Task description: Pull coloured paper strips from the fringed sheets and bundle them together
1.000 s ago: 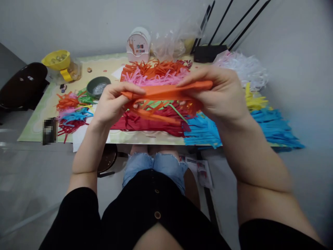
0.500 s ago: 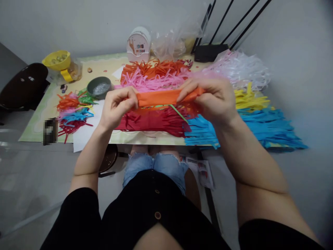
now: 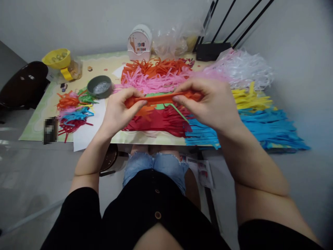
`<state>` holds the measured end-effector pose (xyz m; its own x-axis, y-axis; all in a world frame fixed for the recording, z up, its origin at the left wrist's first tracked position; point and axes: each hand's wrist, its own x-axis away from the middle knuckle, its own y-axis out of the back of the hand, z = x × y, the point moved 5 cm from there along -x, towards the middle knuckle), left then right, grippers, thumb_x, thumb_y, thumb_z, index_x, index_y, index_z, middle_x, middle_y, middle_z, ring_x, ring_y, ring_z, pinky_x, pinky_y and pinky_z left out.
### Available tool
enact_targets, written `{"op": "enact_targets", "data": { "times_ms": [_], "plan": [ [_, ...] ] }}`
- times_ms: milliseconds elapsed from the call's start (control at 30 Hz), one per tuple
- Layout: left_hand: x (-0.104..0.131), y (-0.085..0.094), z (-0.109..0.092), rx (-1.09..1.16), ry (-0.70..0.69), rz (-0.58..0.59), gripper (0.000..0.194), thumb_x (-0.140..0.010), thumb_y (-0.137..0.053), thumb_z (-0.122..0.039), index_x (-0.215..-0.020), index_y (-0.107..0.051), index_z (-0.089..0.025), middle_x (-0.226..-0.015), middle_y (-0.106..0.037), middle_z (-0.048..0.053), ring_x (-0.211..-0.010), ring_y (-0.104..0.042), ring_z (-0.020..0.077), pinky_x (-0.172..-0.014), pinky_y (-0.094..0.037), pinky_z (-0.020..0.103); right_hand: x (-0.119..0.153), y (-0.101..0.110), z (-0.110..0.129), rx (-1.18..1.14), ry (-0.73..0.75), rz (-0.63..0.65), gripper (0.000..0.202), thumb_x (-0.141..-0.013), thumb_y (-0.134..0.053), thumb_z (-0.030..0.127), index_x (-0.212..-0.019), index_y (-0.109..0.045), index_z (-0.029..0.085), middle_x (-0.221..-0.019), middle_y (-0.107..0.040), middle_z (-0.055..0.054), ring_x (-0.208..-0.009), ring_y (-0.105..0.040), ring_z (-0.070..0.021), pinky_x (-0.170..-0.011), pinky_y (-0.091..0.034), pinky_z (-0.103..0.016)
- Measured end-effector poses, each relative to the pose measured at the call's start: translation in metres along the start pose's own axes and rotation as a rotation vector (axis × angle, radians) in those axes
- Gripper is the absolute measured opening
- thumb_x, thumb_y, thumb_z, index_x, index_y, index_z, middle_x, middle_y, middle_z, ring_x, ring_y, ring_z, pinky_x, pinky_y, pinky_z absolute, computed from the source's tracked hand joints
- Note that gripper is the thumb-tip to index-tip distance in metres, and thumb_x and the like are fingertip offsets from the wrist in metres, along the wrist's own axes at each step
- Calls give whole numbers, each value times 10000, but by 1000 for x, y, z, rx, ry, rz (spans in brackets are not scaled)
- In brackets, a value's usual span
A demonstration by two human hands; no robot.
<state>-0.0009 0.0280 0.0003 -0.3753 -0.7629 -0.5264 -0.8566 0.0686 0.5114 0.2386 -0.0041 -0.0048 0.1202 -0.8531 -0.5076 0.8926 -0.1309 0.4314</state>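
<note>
Between my two hands a narrow, bunched strip of orange paper [image 3: 161, 99] is stretched level above the table. My left hand [image 3: 121, 107] pinches its left end between thumb and fingers. At the other end, my right hand [image 3: 205, 100] grips it the same way, with part of the strip hidden behind the fingers. Below lies fringed red paper [image 3: 161, 119], with a thin green strip [image 3: 178, 110] across it. Pink fringe [image 3: 145, 81] and orange fringe [image 3: 153, 69] are heaped just beyond my hands.
Blue fringe [image 3: 270, 126], yellow fringe [image 3: 249, 99] and white fringe [image 3: 247, 71] lie to the right. On the left are small multicoloured tassels [image 3: 74, 113], a white sheet [image 3: 90, 130], a dark bowl [image 3: 99, 86] and a yellow bowl [image 3: 56, 59]. A black router [image 3: 212, 51] stands behind.
The orange strip has gone from a wide flat band to a narrower, bunched one. My left hand has moved slightly right, its thumb now stretched along the strip.
</note>
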Motion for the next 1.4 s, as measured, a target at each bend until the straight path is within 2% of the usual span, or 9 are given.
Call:
{"op": "enact_targets", "data": {
  "times_ms": [200,333,567,767,1000,1133,1233,1300,1400],
  "plan": [
    [4,-7,15,354,134,67,319,-906,-757,-545,-965,-669,-244,-713,-683,1,-641,-682,150,-640,-584,292,2,-7,-5,-250,-78,29,186,-895,-794,441,-974,-747,279,-768,-692,15,-676,-686,-159,-648,-614,-301],
    [7,-9,18,455,173,23,286,-920,-731,-526,-965,-728,-244,-716,-690,15,-639,-702,159,-609,-610,300,4,-14,-7,-400,-115,6,226,-900,-791,477,-1019,-780,286,-771,-703,15,-662,-695,-141,-655,-629,-291],
    [5,-11,13,673,303,-93,218,-889,-762,-293,-729,-660,-187,-635,-648,-19,-524,-633,87,-581,-587,233,3,-20,-12,-518,-137,-9,154,-909,-778,383,-960,-817,242,-777,-733,-2,-645,-686,-116,-631,-616,-258],
    [6,-15,11,759,357,-151,270,-924,-732,-273,-721,-576,-186,-559,-580,-60,-438,-548,53,-576,-580,209,4,-18,-8,-532,-89,-70,94,-872,-814,333,-898,-845,248,-724,-729,11,-612,-675,-102,-608,-594,-236],
    [10,-14,11,529,196,-94,399,-905,-771,-495,-728,-566,-202,-590,-575,-42,-498,-572,83,-577,-585,253,7,-16,-7,-453,-75,-7,307,-889,-785,517,-854,-821,215,-763,-752,-36,-641,-693,-138,-614,-604,-272],
    [13,-6,8,268,42,-158,362,-863,-828,-492,-768,-613,-217,-670,-609,-28,-577,-601,96,-612,-558,259,10,-11,-2,-271,-36,-42,180,-888,-820,383,-1011,-813,252,-890,-779,-21,-751,-728,-159,-741,-631,-313],
    [14,-3,5,89,-15,-144,291,-890,-801,-492,-971,-711,-228,-757,-682,-16,-648,-665,114,-659,-561,254,12,-8,2,-125,-15,-75,241,-887,-816,313,-1123,-803,268,-981,-787,-31,-915,-755,-216,-882,-630,-386],
    [15,-4,2,19,-46,-92,292,-932,-753,-481,-1052,-733,-216,-800,-728,-8,-686,-701,116,-673,-558,235,13,-6,3,-51,-18,-77,160,-898,-793,281,-1055,-810,252,-929,-780,-34,-928,-754,-236,-921,-620,-424],
    [15,-5,-2,31,-48,-70,283,-961,-717,-468,-962,-733,-186,-805,-756,7,-701,-726,120,-667,-565,222,12,-6,4,-38,-32,-71,53,-900,-776,252,-946,-796,233,-901,-771,-35,-912,-752,-236,-950,-616,-450]
  ]
}}
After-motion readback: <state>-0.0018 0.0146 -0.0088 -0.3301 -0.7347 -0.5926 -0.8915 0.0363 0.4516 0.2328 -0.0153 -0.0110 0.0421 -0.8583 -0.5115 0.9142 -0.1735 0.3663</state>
